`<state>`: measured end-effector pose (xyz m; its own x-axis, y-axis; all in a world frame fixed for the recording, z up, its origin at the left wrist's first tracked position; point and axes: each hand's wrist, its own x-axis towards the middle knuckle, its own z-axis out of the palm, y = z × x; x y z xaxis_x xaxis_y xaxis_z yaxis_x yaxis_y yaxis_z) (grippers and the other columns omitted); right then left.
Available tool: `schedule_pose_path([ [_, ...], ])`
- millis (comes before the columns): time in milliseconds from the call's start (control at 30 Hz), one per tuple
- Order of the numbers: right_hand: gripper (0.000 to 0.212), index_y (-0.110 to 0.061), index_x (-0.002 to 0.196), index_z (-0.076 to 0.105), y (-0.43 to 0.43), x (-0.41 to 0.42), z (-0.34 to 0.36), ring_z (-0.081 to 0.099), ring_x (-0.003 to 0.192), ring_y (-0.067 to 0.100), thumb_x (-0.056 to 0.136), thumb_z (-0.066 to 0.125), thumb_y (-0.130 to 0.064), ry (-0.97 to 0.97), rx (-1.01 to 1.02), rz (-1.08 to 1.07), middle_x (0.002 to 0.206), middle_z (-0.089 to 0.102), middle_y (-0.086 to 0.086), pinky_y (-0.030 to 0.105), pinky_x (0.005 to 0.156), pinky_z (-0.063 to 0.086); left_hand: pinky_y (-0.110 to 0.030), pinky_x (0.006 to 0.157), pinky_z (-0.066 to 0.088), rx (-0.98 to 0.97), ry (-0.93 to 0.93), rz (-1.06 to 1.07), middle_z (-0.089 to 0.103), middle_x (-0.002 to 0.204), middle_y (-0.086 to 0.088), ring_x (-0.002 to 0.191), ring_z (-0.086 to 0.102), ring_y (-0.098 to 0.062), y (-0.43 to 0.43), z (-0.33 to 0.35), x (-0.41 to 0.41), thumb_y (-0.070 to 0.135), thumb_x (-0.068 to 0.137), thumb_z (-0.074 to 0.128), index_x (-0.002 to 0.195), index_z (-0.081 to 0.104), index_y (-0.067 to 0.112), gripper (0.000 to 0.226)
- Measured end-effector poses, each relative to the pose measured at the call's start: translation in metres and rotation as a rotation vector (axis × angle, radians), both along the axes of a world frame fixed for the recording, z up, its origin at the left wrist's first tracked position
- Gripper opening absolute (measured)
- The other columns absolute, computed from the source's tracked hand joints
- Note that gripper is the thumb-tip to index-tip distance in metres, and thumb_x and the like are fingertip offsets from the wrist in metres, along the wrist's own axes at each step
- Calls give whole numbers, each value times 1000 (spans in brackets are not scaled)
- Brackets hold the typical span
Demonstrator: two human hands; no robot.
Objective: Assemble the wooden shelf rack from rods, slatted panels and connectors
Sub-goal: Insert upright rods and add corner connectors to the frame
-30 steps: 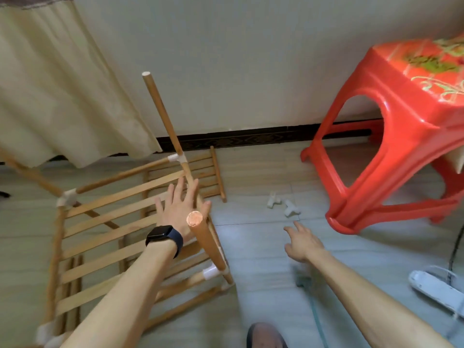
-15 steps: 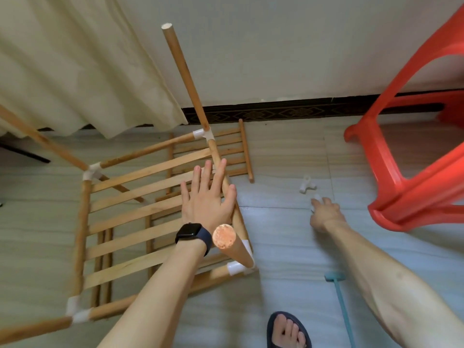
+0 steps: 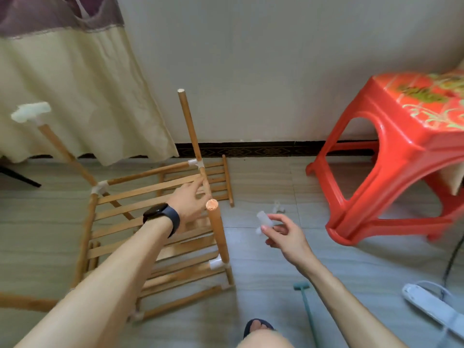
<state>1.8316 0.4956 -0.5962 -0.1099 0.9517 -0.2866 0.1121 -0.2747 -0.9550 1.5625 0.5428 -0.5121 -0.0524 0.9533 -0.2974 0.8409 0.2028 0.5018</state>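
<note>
Right hand [image 3: 283,232] has just picked up a connector [image 3: 263,219], pinching it at three o'clock of the bare rod [image 3: 218,232] that likely needs it; left hand [image 3: 188,199] rests flat on the rack [image 3: 87,229].

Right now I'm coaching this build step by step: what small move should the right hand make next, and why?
Probably carry the white connector pinched in the right hand to the bare top of the near upright rod and press it on. That end has no fitting, whereas the far-left rod already wears one, and the left hand rests on the rack.
</note>
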Motion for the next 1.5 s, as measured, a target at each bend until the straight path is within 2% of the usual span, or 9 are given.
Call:
schedule_pose_path([
  [133, 25, -34, 112, 70, -17, -8, 77, 65, 74, 12, 90, 74, -22, -61, 308, 11, 80, 68, -3, 27, 71, 56, -31, 100, 44, 151, -272, 53, 60, 134, 5, 119, 58, -14, -37, 68, 3, 45, 103, 48, 140, 52, 27, 41],
  [300, 42, -27, 132, 65, -31, -25, 154, 68, 91, 9, 92, 71, -16, -284, 767, 82, 101, 64, -6, 15, 81, 52, -21, 72, 56, 298, -669, 6, 75, 100, 3, 82, 73, -7, -90, 127, 29, 42, 97, 56, 118, 69, 24, 30],
  [500, 42, -24, 132, 63, -44, -48, 208, 70, 94, 12, 91, 75, -18, -288, 952, 150, 108, 67, -9, 28, 82, 57, -13, 70, 50, 376, -773, -58, 76, 96, 5, 86, 71, -3, -119, 140, 31, 30, 94, 68, 116, 71, 20, 24],
  [633, 33, -24, 123, 66, -52, -55, 222, 72, 100, 11, 91, 74, -19, -213, 845, 221, 107, 74, -9, 30, 88, 57, -33, 88, 58, 438, -826, -66, 76, 104, -1, 94, 73, -15, -126, 142, 17, 31, 90, 71, 117, 71, 14, 32],
  [733, 33, -25, 125, 65, -58, -59, 232, 72, 101, 10, 93, 70, -18, -82, 643, 272, 106, 76, -7, 24, 89, 56, -29, 81, 58, 475, -766, -81, 75, 103, 5, 95, 71, -11, -128, 142, 10, 45, 84, 68, 117, 72, 20, 42],
  [967, 34, -22, 126, 66, -54, -67, 236, 71, 106, 17, 94, 67, -33, 14, 446, 227, 110, 76, 0, 45, 95, 57, -40, 78, 61, 495, -744, -84, 75, 94, 2, 88, 72, -18, -131, 142, 9, 49, 86, 73, 108, 75, 24, 34],
  [1200, 31, -23, 124, 68, -54, -67, 228, 70, 107, 15, 94, 67, -32, 22, 388, 238, 112, 75, -3, 43, 95, 56, -21, 70, 58, 444, -816, -42, 76, 88, 13, 85, 71, -7, -131, 141, 6, 26, 95, 66, 98, 74, 27, 9],
  [1367, 30, -20, 125, 67, -51, -68, 216, 70, 108, 18, 96, 65, -27, 35, 354, 262, 115, 74, 0, 39, 95, 56, -21, 69, 56, 424, -770, -69, 75, 94, 1, 83, 71, -9, -131, 133, 6, 29, 94, 66, 105, 75, 17, 18],
  [1500, 27, -14, 123, 65, -51, -73, 202, 71, 105, 24, 100, 58, -26, 146, 253, 249, 112, 74, 8, 37, 91, 56, -24, 68, 51, 337, -791, 38, 72, 88, 0, 76, 68, -14, -126, 122, 1, 43, 100, 51, 100, 71, 18, 32],
])
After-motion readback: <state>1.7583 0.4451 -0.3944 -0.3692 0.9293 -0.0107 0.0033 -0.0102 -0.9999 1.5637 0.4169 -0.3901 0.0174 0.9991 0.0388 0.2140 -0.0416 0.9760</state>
